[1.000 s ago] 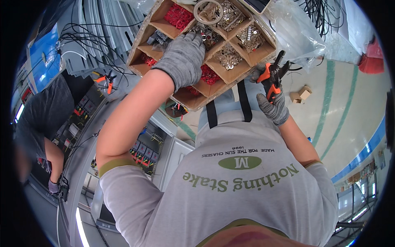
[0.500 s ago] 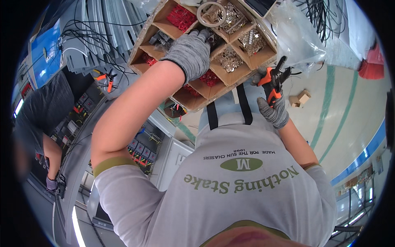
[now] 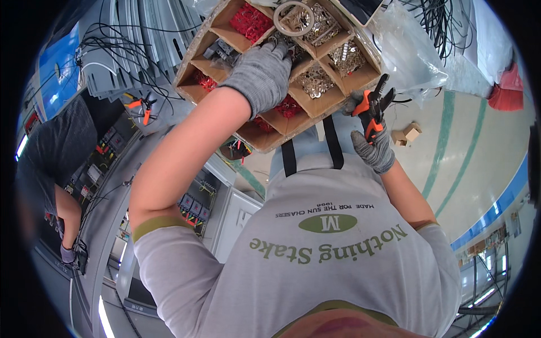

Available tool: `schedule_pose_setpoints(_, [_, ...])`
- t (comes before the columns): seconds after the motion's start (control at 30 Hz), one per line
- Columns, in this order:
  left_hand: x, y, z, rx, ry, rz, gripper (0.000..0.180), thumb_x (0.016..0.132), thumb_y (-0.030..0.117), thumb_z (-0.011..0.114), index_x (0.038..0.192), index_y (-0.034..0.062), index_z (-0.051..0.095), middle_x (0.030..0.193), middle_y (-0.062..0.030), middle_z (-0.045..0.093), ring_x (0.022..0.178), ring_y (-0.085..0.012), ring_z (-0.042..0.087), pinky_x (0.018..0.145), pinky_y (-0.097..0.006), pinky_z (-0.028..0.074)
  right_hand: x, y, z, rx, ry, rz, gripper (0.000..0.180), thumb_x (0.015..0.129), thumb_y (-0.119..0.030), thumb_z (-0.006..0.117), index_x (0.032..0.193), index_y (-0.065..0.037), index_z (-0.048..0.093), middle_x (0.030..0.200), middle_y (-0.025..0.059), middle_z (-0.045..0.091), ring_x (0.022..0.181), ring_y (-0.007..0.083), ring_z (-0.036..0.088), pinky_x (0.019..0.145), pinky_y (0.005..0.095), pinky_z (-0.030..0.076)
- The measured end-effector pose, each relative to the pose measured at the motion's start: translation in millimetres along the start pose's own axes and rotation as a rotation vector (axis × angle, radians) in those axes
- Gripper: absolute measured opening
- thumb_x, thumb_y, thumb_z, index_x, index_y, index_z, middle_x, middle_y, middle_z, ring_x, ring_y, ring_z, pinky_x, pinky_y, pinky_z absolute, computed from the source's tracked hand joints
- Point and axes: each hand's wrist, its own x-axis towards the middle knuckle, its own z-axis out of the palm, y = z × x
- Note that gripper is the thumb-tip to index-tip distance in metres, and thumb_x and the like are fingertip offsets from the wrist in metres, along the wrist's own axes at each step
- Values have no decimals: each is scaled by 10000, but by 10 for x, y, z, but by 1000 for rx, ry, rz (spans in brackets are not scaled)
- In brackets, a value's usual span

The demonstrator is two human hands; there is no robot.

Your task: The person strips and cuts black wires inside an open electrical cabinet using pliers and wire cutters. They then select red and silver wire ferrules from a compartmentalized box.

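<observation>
— What is nearest to you in the picture?

— My own grey shirt fills the lower middle of the frame. From it my two forearms go up. My right hand (image 3: 375,147), in a grey glove, is at the right of centre. It is closed around the orange handles of a pair of pliers (image 3: 375,107), and the black tip of the pliers points up toward the box.

— And your left hand?

— My left hand (image 3: 260,76), also in a grey glove, is in the upper middle of the frame. It lies on the cardboard box (image 3: 265,138), with the fingers bent down into one of the middle compartments. I cannot tell if the fingers have hold of anything, because the back of the hand covers them.

— Where is the box, and what is in it?

— It is at the top centre, divided by cardboard walls. Some compartments have red connectors (image 3: 251,21), others have small metal terminals (image 3: 315,80). A roll of tape (image 3: 293,18) lies on top, near the upper edge.

— What is farther away?

— At the upper left there are black cables and another pair of orange pliers (image 3: 143,105) on a grey surface. At the far left another person in a dark shirt bends over a panel. At the upper right a clear plastic bag (image 3: 411,50) lies beside the box, and beyond it is the floor (image 3: 468,152) with green stripes.
</observation>
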Motion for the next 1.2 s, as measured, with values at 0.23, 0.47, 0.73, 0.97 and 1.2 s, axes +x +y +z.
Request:
schedule_pose_setpoints(0.23, [-35, 29, -49, 74, 13, -41, 380, 864, 145, 513, 1194, -28, 587, 1284, -212, 538, 1183, -324, 521, 1025, -392, 416, 8, -5, 10, -28, 12, -16, 710, 865, -163, 600, 1482, -30, 273, 1328, 79, 495, 1135, 178, 518, 1011, 337, 399])
schedule_pose_setpoints(0.47, [44, -37, 25, -17, -11, 53, 399, 859, 90, 510, 1248, 24, 569, 1250, -193, 549, 1175, -325, 532, 1013, -401, 434, -2, 46, -35, -50, -28, -15, 719, 867, -165, 603, 1486, -30, 263, 1357, 89, 479, 1134, 184, 521, 1009, 338, 402])
schedule_pose_setpoints(0.73, [207, -97, 16, -49, -195, 86, 371, 824, 84, 549, 1187, 30, 609, 1182, -213, 577, 1090, -340, 581, 954, -408, 479, 21, 13, -58, -84, -60, -2, 739, 861, -147, 603, 1494, -32, 239, 1399, 90, 462, 1206, 191, 500, 1043, 346, 386])
schedule_pose_setpoints(0.97, [-367, -150, -375, -213, 90, 45, 351, 807, -11, 556, 1151, 28, 613, 1245, -180, 557, 1130, -324, 575, 959, -409, 474, 26, 32, -11, -43, -12, 3, 746, 856, -147, 611, 1493, -31, 241, 1400, 98, 461, 1214, 196, 501, 1043, 345, 386])
schedule_pose_setpoints(1.2, [-958, -186, -125, -614, 498, -254, 186, 853, 26, 614, 1036, 29, 645, 1014, -126, 649, 1022, -272, 627, 879, -358, 502, 46, 41, -34, -80, -34, -3, 737, 853, -155, 609, 1483, -13, 255, 1352, 98, 483, 1153, 202, 519, 1028, 354, 392])
